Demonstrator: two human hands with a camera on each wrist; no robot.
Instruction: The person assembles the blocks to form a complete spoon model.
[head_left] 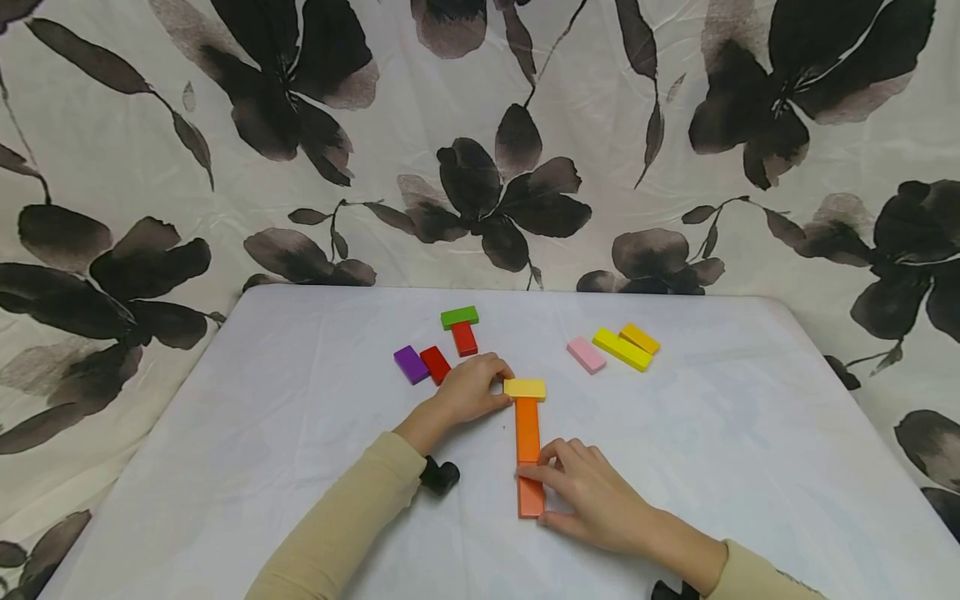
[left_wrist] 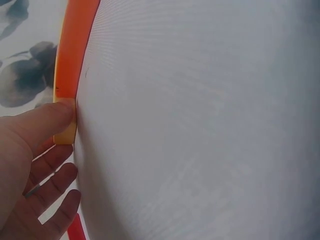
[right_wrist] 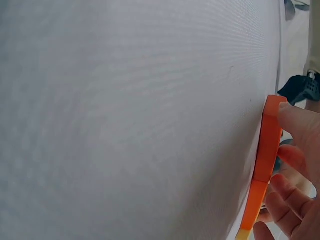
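A person in beige sleeves [head_left: 341, 525] is working at a white worktop [head_left: 225, 467], w/ both hands on a T-shaped row of three blocks near its ctr. The yellow block [head_left: 525, 389] is forming the T's far bar, its long axis running L to R. The orange block [head_left: 527, 429] is meeting the bar's near side & pointing straight away from the person; the coral block [head_left: 531, 500] is continuing that line, end to end w/ the orange, its long axis also running near to far.

The L hand [head_left: 471, 390] is pinching the yellow block's L end btwn thumb & fingertip, its other fingers spreading loosely in the L wrist view. The R hand [head_left: 596, 504] is partly curling & holding the coral block, thumb at the near end, index finger reaching over it close to the seam.

Beyond the L hand, a green block [head_left: 459, 317] is lying crosswise at the far end of a red block [head_left: 464, 340]. A purple block [head_left: 411, 365] & a second red block [head_left: 435, 365] are slanting side by side. To the far R, pink [head_left: 586, 355], lemon [head_left: 622, 349] & amber [head_left: 640, 339] blocks are lying grouped, all slanting far L to near R. A floral cloth [head_left: 637, 208] is filling the bg.
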